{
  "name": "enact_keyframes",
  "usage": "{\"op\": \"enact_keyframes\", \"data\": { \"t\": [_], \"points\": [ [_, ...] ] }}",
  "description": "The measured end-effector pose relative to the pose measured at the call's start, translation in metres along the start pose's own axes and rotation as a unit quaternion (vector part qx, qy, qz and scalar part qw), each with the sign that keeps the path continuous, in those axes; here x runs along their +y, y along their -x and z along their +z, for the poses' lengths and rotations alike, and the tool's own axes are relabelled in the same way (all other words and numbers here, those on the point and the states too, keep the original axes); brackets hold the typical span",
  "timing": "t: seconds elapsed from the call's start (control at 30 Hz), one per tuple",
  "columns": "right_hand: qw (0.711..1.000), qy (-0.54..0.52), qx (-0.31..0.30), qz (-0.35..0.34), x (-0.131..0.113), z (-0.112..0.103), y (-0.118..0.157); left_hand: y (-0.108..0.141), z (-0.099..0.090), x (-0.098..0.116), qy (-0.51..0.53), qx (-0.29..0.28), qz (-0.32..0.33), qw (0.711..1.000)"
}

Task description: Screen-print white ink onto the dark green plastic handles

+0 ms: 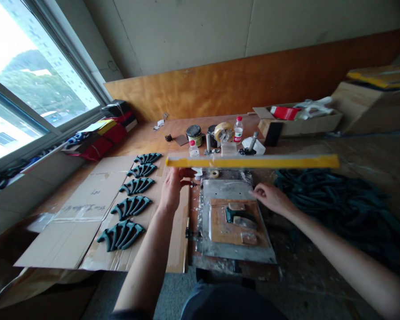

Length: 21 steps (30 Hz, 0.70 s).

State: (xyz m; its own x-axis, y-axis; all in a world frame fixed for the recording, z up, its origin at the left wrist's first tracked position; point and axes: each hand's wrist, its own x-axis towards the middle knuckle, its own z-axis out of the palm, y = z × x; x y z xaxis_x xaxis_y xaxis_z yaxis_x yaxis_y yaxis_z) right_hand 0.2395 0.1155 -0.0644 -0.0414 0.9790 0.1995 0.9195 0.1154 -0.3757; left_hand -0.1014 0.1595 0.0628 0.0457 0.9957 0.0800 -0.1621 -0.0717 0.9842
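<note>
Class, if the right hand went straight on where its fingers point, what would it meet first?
Likely the grey plate, just beyond the right hand; depth is unclear, so it might pass above.

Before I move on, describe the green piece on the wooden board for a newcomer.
Right of the cardboard sheet lies a grey plate. The wooden board on it bears one dark green piece. It lies singly, unlike the fanned groups leftward and heap rightward.

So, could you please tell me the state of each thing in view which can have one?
Frame: raised, seen edge-on
Single piece: lying on board
Green rows: five, fanned on cardboard
Green heap: loose
Bottles: both capped, upright
Box with red packet: open
Window: open or shut, unclear
</note>
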Motion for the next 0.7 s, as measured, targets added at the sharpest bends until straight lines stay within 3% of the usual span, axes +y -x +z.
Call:
{"op": "enact_keyframes", "data": {
  "t": [0.1, 0.17, 0.23, 0.27, 0.3, 0.33, 0.43, 0.5, 0.53, 0.6, 0.7],
  "points": [
    [0.996, 0.055, -0.054, -0.052, -0.016, 0.043, 0.034, -0.018, 0.013, 0.004, 0.028, 0.022, 0.023, 0.999],
    [0.994, 0.082, -0.063, -0.040, -0.035, 0.059, 0.047, -0.004, 0.020, -0.012, 0.034, 0.066, 0.012, 0.997],
    [0.996, 0.073, -0.052, 0.010, -0.058, 0.065, 0.056, 0.032, 0.029, -0.043, 0.020, 0.034, -0.093, 0.995],
    [0.997, 0.060, -0.033, 0.029, -0.071, 0.065, 0.061, 0.055, 0.035, -0.061, 0.003, -0.030, -0.191, 0.981],
    [0.998, 0.046, -0.007, 0.032, -0.084, 0.064, 0.066, 0.078, 0.041, -0.080, -0.010, -0.114, -0.297, 0.948],
    [0.999, 0.030, 0.019, 0.011, -0.097, 0.063, 0.071, 0.099, 0.047, -0.098, -0.003, -0.156, -0.367, 0.917],
    [0.993, -0.018, 0.040, -0.106, -0.114, 0.058, 0.078, 0.130, 0.053, -0.137, 0.022, -0.135, -0.389, 0.911],
    [0.997, -0.012, 0.018, -0.080, -0.094, 0.053, 0.070, 0.116, 0.039, -0.148, -0.160, -0.131, -0.343, 0.916],
    [1.000, 0.011, 0.008, -0.018, -0.076, 0.051, 0.063, 0.101, 0.025, -0.150, -0.289, -0.137, -0.306, 0.897],
    [0.985, 0.083, -0.013, 0.148, -0.029, 0.046, 0.047, 0.068, -0.008, -0.149, -0.498, -0.148, -0.222, 0.825],
    [0.957, 0.112, -0.048, 0.264, 0.033, 0.046, 0.032, 0.036, -0.056, -0.146, -0.604, -0.147, -0.165, 0.765]
  ]
}}
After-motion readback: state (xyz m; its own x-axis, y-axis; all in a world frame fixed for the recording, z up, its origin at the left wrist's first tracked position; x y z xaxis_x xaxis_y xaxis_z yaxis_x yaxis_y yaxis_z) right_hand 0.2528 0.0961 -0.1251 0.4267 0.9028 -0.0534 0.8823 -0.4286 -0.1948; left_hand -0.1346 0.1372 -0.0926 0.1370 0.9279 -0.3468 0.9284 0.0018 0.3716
